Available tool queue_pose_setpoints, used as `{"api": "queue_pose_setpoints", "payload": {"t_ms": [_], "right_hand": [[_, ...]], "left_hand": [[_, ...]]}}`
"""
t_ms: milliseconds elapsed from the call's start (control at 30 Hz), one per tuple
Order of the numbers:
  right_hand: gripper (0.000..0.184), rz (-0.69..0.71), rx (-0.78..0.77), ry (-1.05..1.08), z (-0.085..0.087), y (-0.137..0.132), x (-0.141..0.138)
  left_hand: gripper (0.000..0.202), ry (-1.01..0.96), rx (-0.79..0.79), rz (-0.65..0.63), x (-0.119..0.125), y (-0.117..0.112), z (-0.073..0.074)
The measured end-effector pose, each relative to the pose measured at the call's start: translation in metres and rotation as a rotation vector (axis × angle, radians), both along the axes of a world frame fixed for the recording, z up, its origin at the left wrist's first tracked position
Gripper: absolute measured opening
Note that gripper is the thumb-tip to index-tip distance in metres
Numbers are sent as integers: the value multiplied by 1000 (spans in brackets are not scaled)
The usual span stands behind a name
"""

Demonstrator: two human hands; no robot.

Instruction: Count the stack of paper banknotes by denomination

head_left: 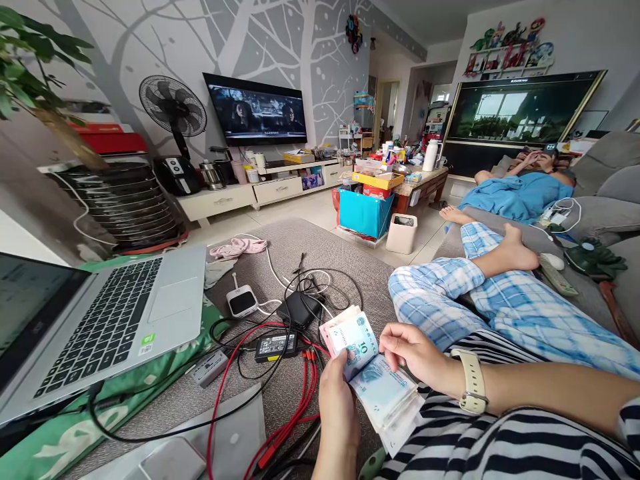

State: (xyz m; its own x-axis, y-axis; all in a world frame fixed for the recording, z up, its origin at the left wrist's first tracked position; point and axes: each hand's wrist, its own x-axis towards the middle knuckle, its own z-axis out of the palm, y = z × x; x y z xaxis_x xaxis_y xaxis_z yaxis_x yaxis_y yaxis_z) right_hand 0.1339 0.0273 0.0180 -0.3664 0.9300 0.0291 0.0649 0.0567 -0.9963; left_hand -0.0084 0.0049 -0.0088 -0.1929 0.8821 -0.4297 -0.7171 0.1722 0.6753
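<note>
A stack of banknotes [385, 392] lies across my left hand [339, 407], whose thumb presses on the notes near their fold. The top note, marked 10, is bent up and away from the rest. My right hand [417, 357], with a cream watch [471, 380] on its wrist, pinches the right edge of that raised note between thumb and fingers. The lower part of the stack fans out slightly toward my striped shirt [480, 443]. The fingers of my left hand beneath the notes are hidden.
Left of my hands, a laptop [125, 313] rests on a green cloth. Black adapters [276, 347] and tangled red and black cables [305, 393] lie on the grey sofa [310, 247]. Another person lies under a blue blanket [515, 193] at the right; a cluttered table [420, 181] stands beyond.
</note>
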Motion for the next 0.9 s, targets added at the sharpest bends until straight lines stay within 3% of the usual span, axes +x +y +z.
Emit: {"api": "queue_pose_setpoints", "payload": {"t_ms": [367,600,900], "right_hand": [[36,-89,-95,119,-4,6,1],[38,-142,-50,-30,7,5,-3],[34,-138,2,-35,2,6,0]], "left_hand": [[37,-24,48,-60,0,-3,8],[36,-18,76,-99,1,-3,5],[39,-27,39,-83,1,-1,3]]}}
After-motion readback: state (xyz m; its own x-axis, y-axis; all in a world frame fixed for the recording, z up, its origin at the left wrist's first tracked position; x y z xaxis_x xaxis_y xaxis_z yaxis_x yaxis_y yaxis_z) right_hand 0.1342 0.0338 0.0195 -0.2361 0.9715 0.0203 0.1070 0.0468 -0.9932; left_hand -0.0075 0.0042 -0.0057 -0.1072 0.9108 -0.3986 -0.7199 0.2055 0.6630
